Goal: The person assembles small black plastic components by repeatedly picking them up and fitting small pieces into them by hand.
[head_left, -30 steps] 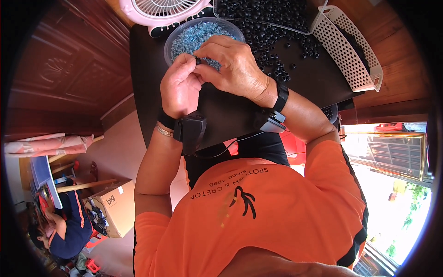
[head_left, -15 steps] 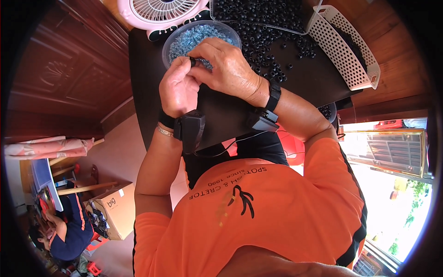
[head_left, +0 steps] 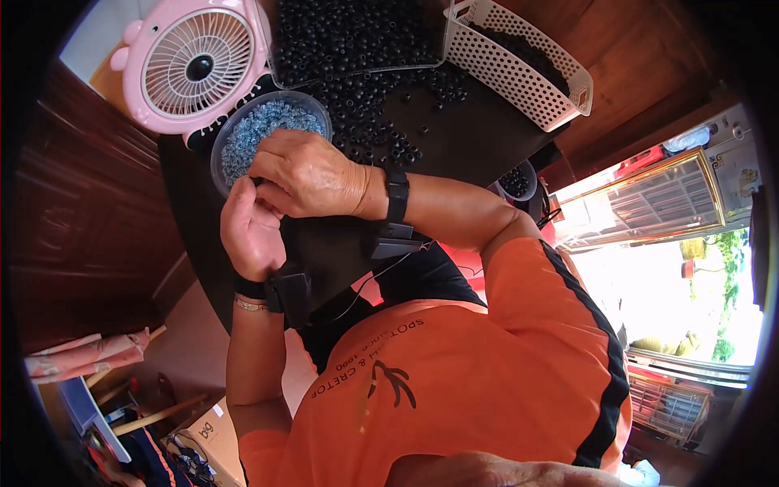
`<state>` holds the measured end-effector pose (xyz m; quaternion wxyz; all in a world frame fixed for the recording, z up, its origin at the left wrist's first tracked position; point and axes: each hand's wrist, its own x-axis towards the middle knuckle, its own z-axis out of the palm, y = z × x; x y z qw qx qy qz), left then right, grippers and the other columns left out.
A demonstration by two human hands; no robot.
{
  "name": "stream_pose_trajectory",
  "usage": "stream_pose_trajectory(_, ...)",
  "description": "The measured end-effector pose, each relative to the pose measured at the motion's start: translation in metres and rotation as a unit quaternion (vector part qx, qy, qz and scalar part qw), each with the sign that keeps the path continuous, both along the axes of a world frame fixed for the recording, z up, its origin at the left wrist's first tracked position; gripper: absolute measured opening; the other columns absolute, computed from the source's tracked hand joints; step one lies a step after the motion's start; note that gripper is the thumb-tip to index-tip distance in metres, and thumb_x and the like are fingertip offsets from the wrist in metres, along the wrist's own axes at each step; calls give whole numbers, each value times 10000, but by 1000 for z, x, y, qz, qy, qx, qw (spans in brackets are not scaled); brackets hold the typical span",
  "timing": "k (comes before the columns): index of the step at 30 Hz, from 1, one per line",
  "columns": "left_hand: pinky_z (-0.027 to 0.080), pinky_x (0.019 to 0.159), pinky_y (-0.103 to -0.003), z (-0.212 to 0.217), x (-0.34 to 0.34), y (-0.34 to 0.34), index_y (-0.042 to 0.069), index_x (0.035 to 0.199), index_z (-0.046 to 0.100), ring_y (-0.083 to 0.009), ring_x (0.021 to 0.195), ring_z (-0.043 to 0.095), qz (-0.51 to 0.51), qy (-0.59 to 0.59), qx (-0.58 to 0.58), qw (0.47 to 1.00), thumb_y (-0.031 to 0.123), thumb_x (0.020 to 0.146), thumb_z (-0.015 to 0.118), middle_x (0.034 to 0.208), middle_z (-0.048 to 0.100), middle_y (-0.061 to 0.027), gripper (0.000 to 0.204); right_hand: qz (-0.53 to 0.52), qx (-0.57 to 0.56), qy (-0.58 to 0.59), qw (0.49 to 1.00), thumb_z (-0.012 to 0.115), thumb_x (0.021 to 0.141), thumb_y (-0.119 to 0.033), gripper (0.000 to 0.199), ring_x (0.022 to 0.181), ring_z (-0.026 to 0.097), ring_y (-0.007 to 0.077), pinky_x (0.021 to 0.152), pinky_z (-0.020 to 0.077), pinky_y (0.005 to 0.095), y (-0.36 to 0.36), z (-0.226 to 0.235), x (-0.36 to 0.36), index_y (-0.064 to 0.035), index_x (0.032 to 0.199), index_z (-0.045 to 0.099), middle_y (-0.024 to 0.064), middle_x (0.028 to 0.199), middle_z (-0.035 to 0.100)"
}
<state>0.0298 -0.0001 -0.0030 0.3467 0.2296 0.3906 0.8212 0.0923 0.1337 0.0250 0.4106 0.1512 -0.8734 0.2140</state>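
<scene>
My left hand [head_left: 253, 231] is turned palm up, its thumb and fingertips closed on a small black ring-like part [head_left: 258, 181]. Over it, my right hand [head_left: 307, 174] bends its fingers into a pinch right at that part. Whatever else sits between the right fingertips is hidden behind the knuckles. Both hands are at the near edge of a clear round bowl [head_left: 326, 116], which holds many small light-blue translucent pieces [head_left: 272, 120]. Loose black ring-like parts [head_left: 377, 122] lie on the dark table right beyond my right hand.
A pink fan [head_left: 199, 69] stands left of the bowl. Behind, a clear tray [head_left: 357, 71] is heaped with black parts. A white perforated basket [head_left: 519, 81] holds more. Another bowl of black parts [head_left: 517, 180] sits by my right elbow. The dark table [head_left: 479, 134] has a curved left edge.
The whole view has shifted, so the table and hands appear further left and more of the fan shows. My hands stay together by the bowl, still at the small black part.
</scene>
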Motion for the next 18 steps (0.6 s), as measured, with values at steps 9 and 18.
stream_pose_trajectory(9, 451, 742, -300, 12, -10, -10, -9, 1066, 544, -202, 811, 573, 91, 41, -9, 995, 235, 933, 405, 929, 602, -109, 310, -242, 56, 194, 949, 768, 659, -208, 241, 734, 604, 268, 639, 491, 346, 72, 59, 17, -75, 816, 643, 74, 775, 623)
stream_pose_trajectory(18, 465, 782, -345, 15, -64, -26, -11, 1002, 570, -263, 839, 593, 243, -70, -7, 967, 165, 885, 507, 915, 625, -146, 220, -470, -15, 206, 858, 618, 812, -159, 251, 865, 617, 276, 743, 492, 339, 164, 128, 80, 13, 993, 628, 172, 983, 625)
